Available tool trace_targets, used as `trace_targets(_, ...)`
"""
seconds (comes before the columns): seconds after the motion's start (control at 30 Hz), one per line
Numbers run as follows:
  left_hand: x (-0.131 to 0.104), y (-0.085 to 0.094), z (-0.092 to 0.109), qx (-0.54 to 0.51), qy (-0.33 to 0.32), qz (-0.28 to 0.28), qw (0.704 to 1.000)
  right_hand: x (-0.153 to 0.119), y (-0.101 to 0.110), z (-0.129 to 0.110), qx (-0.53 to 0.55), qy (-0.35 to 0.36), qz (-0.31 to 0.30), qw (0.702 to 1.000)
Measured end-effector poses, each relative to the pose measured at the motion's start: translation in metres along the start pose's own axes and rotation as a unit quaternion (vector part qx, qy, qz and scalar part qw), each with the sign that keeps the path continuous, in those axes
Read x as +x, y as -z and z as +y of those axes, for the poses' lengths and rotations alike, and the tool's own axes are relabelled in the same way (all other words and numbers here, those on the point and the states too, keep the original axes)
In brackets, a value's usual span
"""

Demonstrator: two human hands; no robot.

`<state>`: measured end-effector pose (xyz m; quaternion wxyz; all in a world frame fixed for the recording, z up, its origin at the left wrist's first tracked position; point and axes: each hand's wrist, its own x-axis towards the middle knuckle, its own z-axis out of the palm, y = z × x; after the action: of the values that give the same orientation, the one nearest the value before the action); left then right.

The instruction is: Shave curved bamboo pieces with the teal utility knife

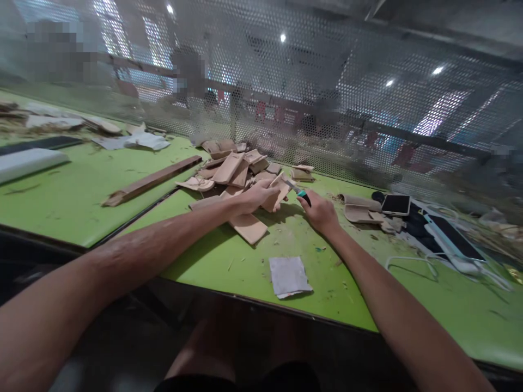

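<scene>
While my left hand [256,198] pinches a tan piece [281,188] at the right edge of the heap [233,166], my right hand [322,214] is closed around a teal-and-black tool [303,196], its blade at that piece; this one seems underway, but which heaped pieces are finished, I cannot tell.

My fingers are on a matt tan piece [279,191], wood-like, beside a tool [303,196] with a smooth plastic-looking handle; the table [139,237] shines smooth green, the square [289,276] looks like matt paper, the long stick [157,179] rough wood, the screen [286,87] perforated, metal-like.
</scene>
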<state>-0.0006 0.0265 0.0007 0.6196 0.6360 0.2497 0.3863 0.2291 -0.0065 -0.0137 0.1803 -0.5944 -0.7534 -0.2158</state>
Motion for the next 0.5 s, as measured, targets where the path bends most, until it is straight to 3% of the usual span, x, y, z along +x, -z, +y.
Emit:
trace_targets(0.2,0.004,0.002,-0.008,0.04,-0.034,-0.003,0.999,-0.001,-0.001,-0.003,-0.032,-0.011,-0.005,0.999)
trace_targets(0.5,0.003,0.004,-0.005,0.089,-0.036,0.008,0.995,-0.001,0.002,-0.013,-0.071,-0.029,-0.036,0.996)
